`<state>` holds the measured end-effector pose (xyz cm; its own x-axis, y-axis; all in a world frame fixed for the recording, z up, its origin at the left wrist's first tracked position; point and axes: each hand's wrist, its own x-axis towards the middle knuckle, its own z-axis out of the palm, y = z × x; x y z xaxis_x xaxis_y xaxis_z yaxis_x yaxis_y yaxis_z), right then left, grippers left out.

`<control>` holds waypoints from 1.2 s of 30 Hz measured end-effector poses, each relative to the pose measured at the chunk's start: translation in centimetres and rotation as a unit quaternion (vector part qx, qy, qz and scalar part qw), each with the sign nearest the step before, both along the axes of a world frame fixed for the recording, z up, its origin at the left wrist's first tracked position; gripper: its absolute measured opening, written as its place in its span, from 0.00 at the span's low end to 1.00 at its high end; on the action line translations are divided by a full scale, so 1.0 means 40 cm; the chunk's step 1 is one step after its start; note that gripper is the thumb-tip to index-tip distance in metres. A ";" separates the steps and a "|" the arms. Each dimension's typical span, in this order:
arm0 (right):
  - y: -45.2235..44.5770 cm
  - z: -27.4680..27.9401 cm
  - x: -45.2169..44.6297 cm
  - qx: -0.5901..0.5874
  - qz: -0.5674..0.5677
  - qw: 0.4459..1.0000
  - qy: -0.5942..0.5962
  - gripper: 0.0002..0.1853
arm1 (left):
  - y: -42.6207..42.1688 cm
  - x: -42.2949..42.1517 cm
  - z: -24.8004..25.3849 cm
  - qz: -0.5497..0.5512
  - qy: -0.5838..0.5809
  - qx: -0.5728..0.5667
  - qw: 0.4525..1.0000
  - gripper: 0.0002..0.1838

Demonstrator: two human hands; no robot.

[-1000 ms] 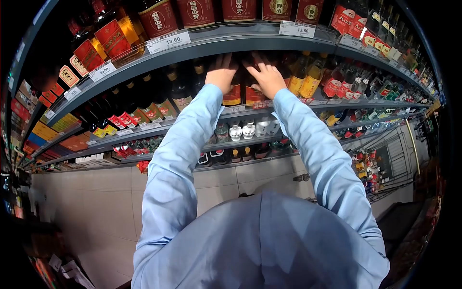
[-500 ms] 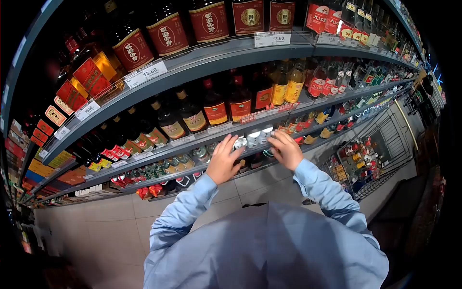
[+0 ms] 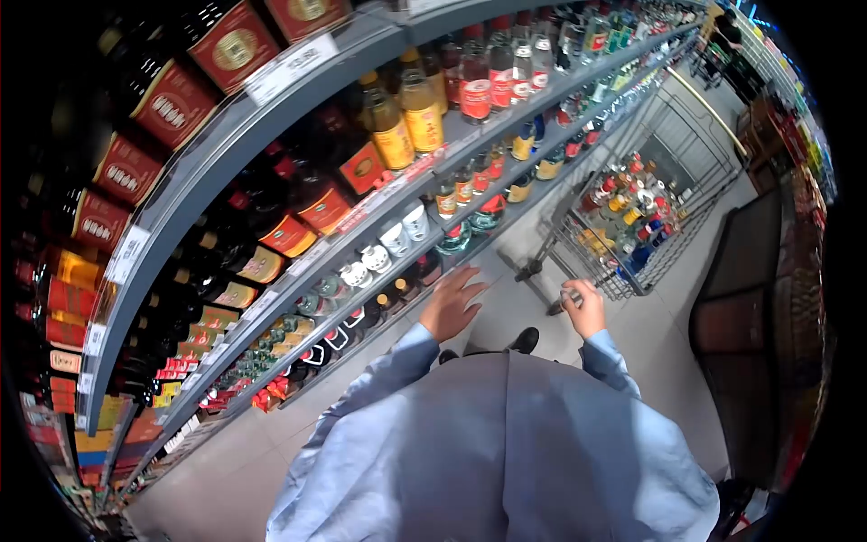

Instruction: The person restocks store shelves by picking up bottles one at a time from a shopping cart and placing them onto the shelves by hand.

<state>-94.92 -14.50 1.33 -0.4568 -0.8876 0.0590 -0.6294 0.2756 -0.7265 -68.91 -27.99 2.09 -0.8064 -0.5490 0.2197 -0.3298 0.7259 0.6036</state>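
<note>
My left hand (image 3: 454, 304) is in front of the lower shelf with its fingers spread, holding nothing. Just beyond it are dark bottles (image 3: 428, 268) and green glass bottles (image 3: 456, 238). White cups (image 3: 395, 239) and round white bottles (image 3: 376, 259) line the shelf above, to the left. Over the floor on the right, my right hand (image 3: 584, 305) has its fingers curled toward the thumb. A small pale patch shows at its fingertips; whether it is a held thing I cannot make out. Near that hand stands a wire shopping cart (image 3: 643, 287) with several small bottles (image 3: 632, 210) inside.
Long grey shelves (image 3: 226, 135) of bottles run from lower left to upper right. Yellow-labelled bottles (image 3: 421, 125) and red-labelled bottles (image 3: 475, 88) stand on the middle shelf. A dark display stand (image 3: 736, 298) is on the right. Grey floor tiles (image 3: 244, 461) lie below.
Both hands have come away from the white containers on the shelf, and the right hand's fingers have curled. My view has turned right, bringing the cart nearer the middle.
</note>
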 end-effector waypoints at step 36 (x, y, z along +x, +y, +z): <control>0.155 -0.351 -0.655 0.328 -0.052 0.941 0.062 0.34 | -0.163 -0.915 -0.407 -0.064 -0.264 0.016 0.962 0.47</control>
